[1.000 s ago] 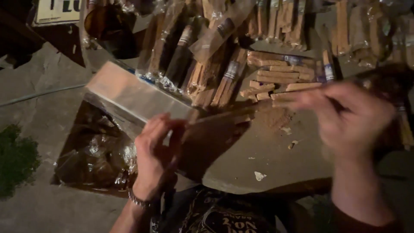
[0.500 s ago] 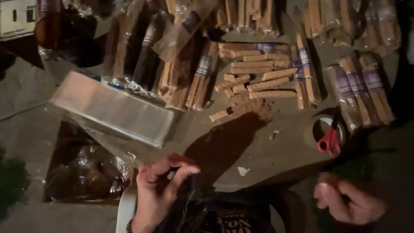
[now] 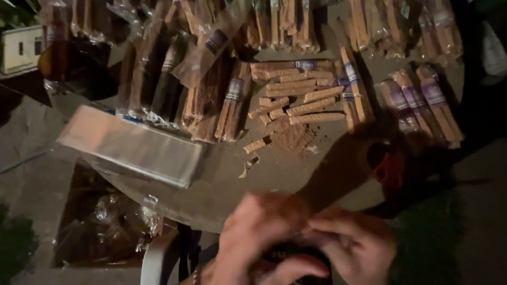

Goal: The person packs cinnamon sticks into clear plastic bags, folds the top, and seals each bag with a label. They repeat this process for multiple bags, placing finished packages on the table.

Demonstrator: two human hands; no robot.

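A dim packing workplace: wrapped stick bundles (image 3: 232, 100) crowd the table (image 3: 227, 179).

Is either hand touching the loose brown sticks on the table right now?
No, both hands are together near the body, well apart from the loose sticks.

both hands (image 3: 303, 245) close together at lower frame, fingers curled inward

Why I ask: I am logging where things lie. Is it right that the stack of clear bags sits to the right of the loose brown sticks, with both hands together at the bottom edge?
Not quite. In the head view the stack of clear bags lies to the left of the loose brown sticks, not the right. The left hand and right hand are indeed together at the bottom edge.
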